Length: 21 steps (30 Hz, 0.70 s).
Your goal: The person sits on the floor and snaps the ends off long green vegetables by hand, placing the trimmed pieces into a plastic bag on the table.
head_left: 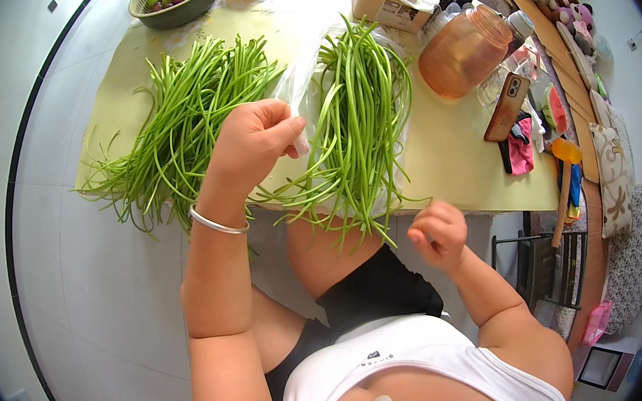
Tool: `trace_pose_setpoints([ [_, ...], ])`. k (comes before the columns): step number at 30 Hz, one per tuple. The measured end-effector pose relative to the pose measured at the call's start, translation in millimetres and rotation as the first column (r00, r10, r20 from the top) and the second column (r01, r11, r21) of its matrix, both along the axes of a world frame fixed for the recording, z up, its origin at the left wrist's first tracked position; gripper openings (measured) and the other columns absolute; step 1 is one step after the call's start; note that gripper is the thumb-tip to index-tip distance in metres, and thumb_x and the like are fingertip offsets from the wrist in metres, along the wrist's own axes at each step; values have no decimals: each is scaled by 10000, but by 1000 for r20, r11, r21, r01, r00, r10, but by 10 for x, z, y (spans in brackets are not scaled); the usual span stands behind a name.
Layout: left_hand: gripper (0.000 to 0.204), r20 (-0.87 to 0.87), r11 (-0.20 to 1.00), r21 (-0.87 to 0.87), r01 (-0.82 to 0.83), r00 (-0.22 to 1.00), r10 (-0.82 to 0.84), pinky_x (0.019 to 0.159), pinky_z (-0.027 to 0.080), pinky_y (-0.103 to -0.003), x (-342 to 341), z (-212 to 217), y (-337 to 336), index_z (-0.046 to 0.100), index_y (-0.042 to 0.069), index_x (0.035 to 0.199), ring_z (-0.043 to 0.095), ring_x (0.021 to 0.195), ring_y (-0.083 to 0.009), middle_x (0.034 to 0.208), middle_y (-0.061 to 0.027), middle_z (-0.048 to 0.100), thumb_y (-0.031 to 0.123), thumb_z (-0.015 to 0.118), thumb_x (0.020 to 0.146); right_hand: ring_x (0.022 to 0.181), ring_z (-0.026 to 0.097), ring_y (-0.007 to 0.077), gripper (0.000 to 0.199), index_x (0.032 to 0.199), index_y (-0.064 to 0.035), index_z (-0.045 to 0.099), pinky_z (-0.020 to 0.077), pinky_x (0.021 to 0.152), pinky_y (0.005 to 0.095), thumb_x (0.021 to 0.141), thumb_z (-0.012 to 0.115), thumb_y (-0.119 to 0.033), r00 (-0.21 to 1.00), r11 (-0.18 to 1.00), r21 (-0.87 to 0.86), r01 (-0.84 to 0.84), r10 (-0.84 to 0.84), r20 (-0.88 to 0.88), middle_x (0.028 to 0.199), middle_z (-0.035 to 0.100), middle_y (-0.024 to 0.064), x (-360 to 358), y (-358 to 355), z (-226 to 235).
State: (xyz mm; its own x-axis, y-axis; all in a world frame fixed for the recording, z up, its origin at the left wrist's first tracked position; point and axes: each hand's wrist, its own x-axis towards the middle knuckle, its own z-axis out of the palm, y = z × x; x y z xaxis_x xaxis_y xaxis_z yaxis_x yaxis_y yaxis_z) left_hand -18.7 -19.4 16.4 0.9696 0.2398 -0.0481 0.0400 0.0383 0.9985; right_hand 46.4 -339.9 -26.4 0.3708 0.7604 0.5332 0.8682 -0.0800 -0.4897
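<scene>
Two heaps of long, thin green vegetable stems lie on the table. The left heap (190,112) spreads over the table's near left edge. The right heap (358,108) rests on a clear plastic bag (305,82), its tips hanging over the front edge. Between the heaps my left hand (257,138), with a silver bangle on the wrist, is closed and pinches the bag's side. My right hand (439,236) hovers just off the front edge, beside the right heap's hanging tips. Its fingers are curled together; whether anything small is between them is hidden.
A pale yellow cloth covers the table (454,176). At the back left stands a basket of grapes (177,11). Toward the right are a box (393,1), a large jar of pinkish liquid (463,55), a phone (507,107) and a mallet-like tool (563,191). A black rack (542,269) stands beside the table.
</scene>
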Motion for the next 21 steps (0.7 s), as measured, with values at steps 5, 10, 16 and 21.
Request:
trace_pose_setpoints([
  [5,228,-63,919,380,-109,988,143,552,465,-242,7,-31,-6,560,-1,648,576,573,-84,618,-31,608,96,591,852,536,516,113,156,1009,27,634,406,479,255,944,520,-56,310,941,-328,-82,-289,-906,728,633,68,-372,33,-390],
  [10,225,-45,798,584,-148,976,214,512,415,-265,-32,-40,27,543,-12,627,501,520,-88,570,-42,566,111,603,805,531,482,107,263,1159,29,547,357,468,225,955,552,-138,-495,986,-101,134,-22,-868,799,607,71,-267,43,-627],
  [16,228,11,727,663,-181,973,232,498,386,-316,-58,-40,22,533,-36,642,436,486,-140,541,-95,502,129,614,776,525,438,84,148,983,-23,601,314,459,217,929,613,-160,-396,951,-34,309,96,-913,704,542,22,-281,266,-532],
  [21,220,41,659,710,-248,949,312,512,398,-322,-47,-25,28,550,-41,648,457,488,-161,546,-118,516,135,621,758,504,407,66,116,901,-22,619,285,445,213,915,621,-138,-256,936,-72,346,20,-967,625,519,9,-317,286,-132],
])
